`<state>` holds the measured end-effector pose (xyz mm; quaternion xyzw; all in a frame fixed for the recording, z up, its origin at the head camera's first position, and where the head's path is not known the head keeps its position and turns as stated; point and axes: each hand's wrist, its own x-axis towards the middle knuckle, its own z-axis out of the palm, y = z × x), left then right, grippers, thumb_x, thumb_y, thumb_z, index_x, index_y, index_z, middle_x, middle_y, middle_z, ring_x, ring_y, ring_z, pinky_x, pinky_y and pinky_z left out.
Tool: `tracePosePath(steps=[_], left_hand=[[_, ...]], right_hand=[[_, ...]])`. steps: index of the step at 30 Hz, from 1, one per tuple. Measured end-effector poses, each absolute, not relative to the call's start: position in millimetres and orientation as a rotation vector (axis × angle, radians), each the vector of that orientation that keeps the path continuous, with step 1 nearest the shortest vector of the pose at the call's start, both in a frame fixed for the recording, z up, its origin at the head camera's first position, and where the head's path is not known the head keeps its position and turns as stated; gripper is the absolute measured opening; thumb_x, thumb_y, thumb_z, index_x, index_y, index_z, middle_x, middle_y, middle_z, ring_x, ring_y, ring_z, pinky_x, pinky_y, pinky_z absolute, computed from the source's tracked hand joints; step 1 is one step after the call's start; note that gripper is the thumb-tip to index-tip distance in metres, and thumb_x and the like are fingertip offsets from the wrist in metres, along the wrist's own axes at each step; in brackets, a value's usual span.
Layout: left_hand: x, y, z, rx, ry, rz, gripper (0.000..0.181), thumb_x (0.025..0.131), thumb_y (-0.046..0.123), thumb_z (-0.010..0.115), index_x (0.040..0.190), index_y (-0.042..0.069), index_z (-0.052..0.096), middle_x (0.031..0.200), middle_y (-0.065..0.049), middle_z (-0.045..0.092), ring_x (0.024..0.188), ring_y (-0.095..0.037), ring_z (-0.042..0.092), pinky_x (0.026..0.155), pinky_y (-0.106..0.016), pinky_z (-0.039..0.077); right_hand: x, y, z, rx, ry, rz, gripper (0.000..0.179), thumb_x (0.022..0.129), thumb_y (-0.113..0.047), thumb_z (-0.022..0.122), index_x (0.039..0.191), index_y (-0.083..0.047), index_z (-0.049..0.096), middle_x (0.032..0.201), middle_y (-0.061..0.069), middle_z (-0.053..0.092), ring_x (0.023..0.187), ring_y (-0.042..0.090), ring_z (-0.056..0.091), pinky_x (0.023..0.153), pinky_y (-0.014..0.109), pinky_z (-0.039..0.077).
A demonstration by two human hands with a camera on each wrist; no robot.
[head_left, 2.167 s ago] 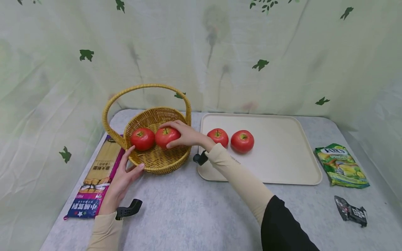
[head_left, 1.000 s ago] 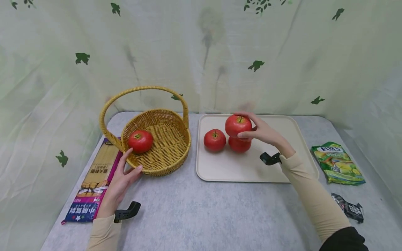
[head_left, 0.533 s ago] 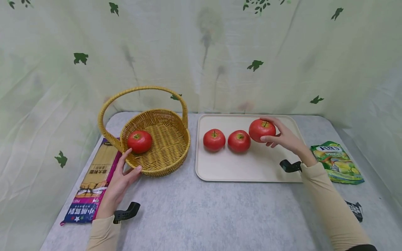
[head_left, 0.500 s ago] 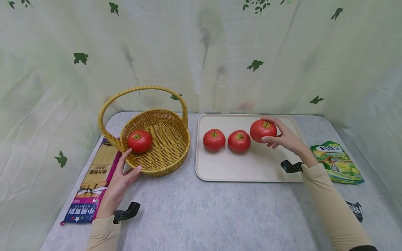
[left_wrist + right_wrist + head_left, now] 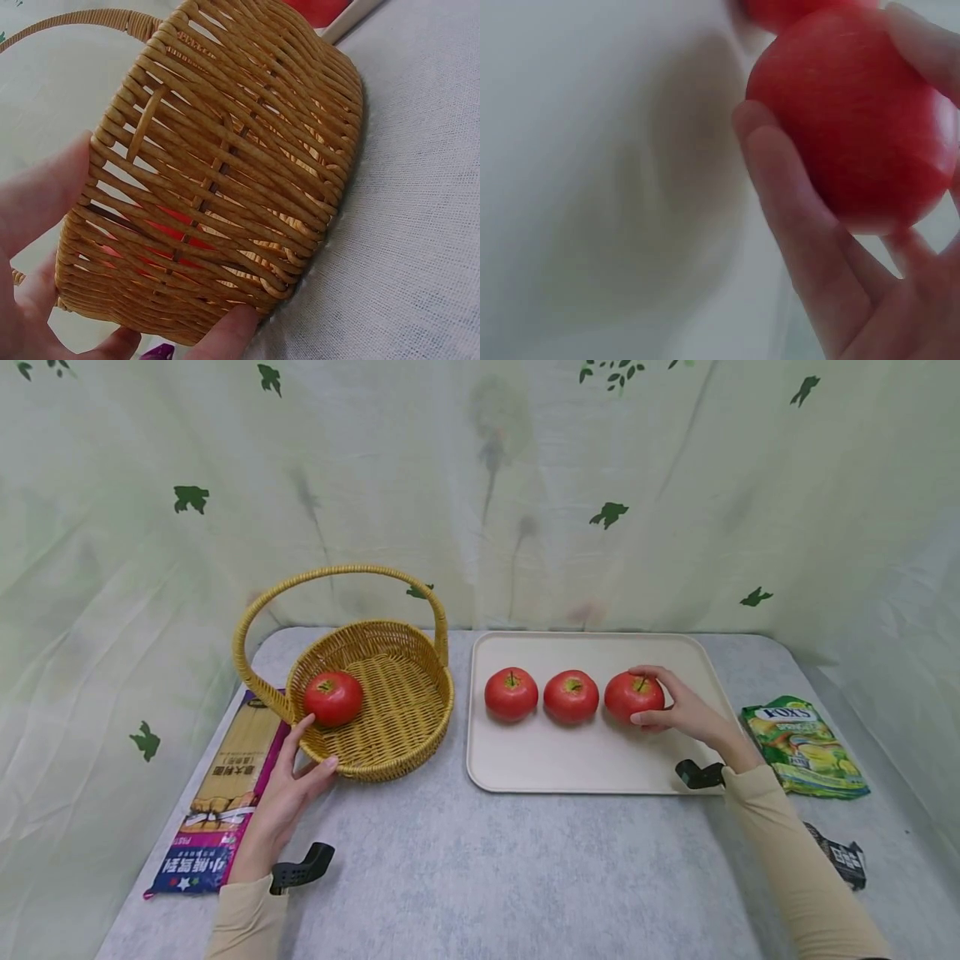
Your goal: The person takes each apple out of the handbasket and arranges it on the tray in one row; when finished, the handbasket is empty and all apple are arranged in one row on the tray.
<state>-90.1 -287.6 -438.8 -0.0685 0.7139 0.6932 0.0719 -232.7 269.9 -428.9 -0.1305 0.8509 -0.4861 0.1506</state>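
My left hand [image 5: 283, 806] holds the near left side of the yellow wicker basket [image 5: 408, 752], thumb and fingers spread along its rim and wall; the left wrist view shows them against the weave [image 5: 217, 165]. A red apple [image 5: 333, 698] lies in the basket's left part. My right hand [image 5: 686, 714] grips another red apple [image 5: 632, 697] at the right end of a row over the cream tray [image 5: 570, 768]. In the right wrist view, fingers curl round this apple [image 5: 855, 120]; whether it touches the tray I cannot tell. Two more apples, left [image 5: 512, 695] and middle [image 5: 572, 697], sit on the tray.
A pasta packet [image 5: 217, 810] lies left of the basket, partly under the left hand and arm. Right of the tray are a green candy bag [image 5: 806, 747] and a small black wrapped packet [image 5: 843, 860], partly behind the right sleeve. A pale curtain [image 5: 480, 510] hangs behind the table.
My right hand has carried an apple out of the basket, rightward past the two on the tray, then lowered it beside them. My left hand has stayed on the basket.
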Motion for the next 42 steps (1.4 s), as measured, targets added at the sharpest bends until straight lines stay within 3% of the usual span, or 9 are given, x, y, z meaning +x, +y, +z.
tracePosePath(steps=[7, 13, 17, 20, 23, 27, 32, 37, 42], left_hand=[[-91, -288, -439, -0.207, 2.135, 2.091, 0.076, 0.097, 0.019, 0.057, 0.153, 0.036, 0.009, 0.156, -0.005, -0.018, 0.139, -0.047, 0.01, 0.092, -0.019, 0.045], [-92, -288, -438, -0.218, 2.118, 2.108, 0.075, 0.097, 0.017, 0.057, 0.153, 0.037, 0.01, 0.156, -0.004, -0.018, 0.139, -0.047, 0.01, 0.094, -0.023, 0.043], [-92, -288, -437, -0.209, 2.116, 2.119, 0.075, 0.097, 0.016, 0.057, 0.153, 0.036, 0.01, 0.156, -0.004, -0.018, 0.139, -0.047, 0.009, 0.095, -0.024, 0.043], [-93, -288, -437, -0.208, 2.118, 2.121, 0.075, 0.097, 0.017, 0.057, 0.153, 0.036, 0.011, 0.156, -0.004, -0.019, 0.139, -0.047, 0.007, 0.096, -0.025, 0.042], [-92, -288, -438, -0.217, 2.124, 2.108, 0.075, 0.097, 0.018, 0.057, 0.153, 0.037, 0.011, 0.156, -0.004, -0.019, 0.139, -0.046, 0.008, 0.096, -0.025, 0.042], [-91, -288, -439, -0.224, 2.138, 2.087, 0.075, 0.097, 0.019, 0.057, 0.152, 0.038, 0.011, 0.156, -0.004, -0.017, 0.139, -0.046, 0.009, 0.097, -0.027, 0.041], [-91, -288, -437, -0.23, 2.142, 2.086, 0.074, 0.097, 0.019, 0.057, 0.153, 0.038, 0.01, 0.156, -0.004, -0.017, 0.139, -0.045, 0.01, 0.102, -0.034, 0.037], [-90, -287, -437, -0.232, 2.136, 2.089, 0.076, 0.097, 0.02, 0.058, 0.153, 0.038, 0.01, 0.157, -0.004, -0.016, 0.14, -0.043, 0.012, 0.108, -0.048, 0.027], [-91, -287, -438, -0.231, 2.126, 2.099, 0.075, 0.097, 0.019, 0.057, 0.153, 0.036, 0.01, 0.157, -0.004, -0.016, 0.14, -0.043, 0.012, 0.106, -0.042, 0.032]], right_hand=[[-231, 267, -432, -0.388, 2.447, -1.351, 0.076, 0.082, -0.011, 0.075, 0.144, -0.009, 0.031, 0.143, 0.022, 0.026, 0.127, 0.044, 0.027, 0.072, 0.046, 0.057], [-236, 271, -435, -0.379, 2.459, -1.288, 0.078, 0.084, -0.023, 0.074, 0.146, -0.013, 0.028, 0.144, 0.02, 0.027, 0.128, 0.043, 0.028, 0.083, 0.051, 0.053], [-238, 272, -433, -0.335, 2.432, -1.264, 0.081, 0.086, -0.028, 0.072, 0.149, -0.017, 0.022, 0.146, 0.021, 0.024, 0.126, 0.042, 0.031, 0.079, 0.045, 0.055], [-238, 274, -430, -0.32, 2.425, -1.275, 0.08, 0.088, -0.029, 0.07, 0.15, -0.017, 0.022, 0.147, 0.021, 0.023, 0.113, 0.041, 0.046, 0.074, 0.041, 0.057], [-239, 276, -426, -0.345, 2.413, -1.334, 0.075, 0.09, -0.027, 0.067, 0.15, -0.015, 0.023, 0.148, 0.021, 0.023, 0.087, 0.039, 0.061, 0.067, 0.04, 0.058], [-237, 272, -417, -0.428, 2.411, -1.422, 0.065, 0.093, -0.021, 0.064, 0.146, -0.01, 0.029, 0.146, 0.02, 0.028, 0.072, 0.034, 0.065, 0.063, 0.039, 0.058], [-237, 256, -407, -0.535, 2.418, -1.478, 0.058, 0.093, -0.017, 0.064, 0.143, -0.007, 0.036, 0.143, 0.018, 0.036, 0.079, 0.029, 0.064, 0.066, 0.037, 0.058], [-239, 226, -399, -0.604, 2.339, -1.531, 0.053, 0.093, -0.014, 0.064, 0.14, -0.011, 0.041, 0.139, 0.014, 0.043, 0.083, 0.037, 0.064, 0.073, 0.041, 0.057], [-241, 182, -392, -0.674, 2.186, -1.591, 0.053, 0.092, -0.012, 0.065, 0.139, -0.009, 0.042, 0.136, 0.012, 0.045, 0.092, 0.039, 0.063, 0.078, 0.047, 0.055]])
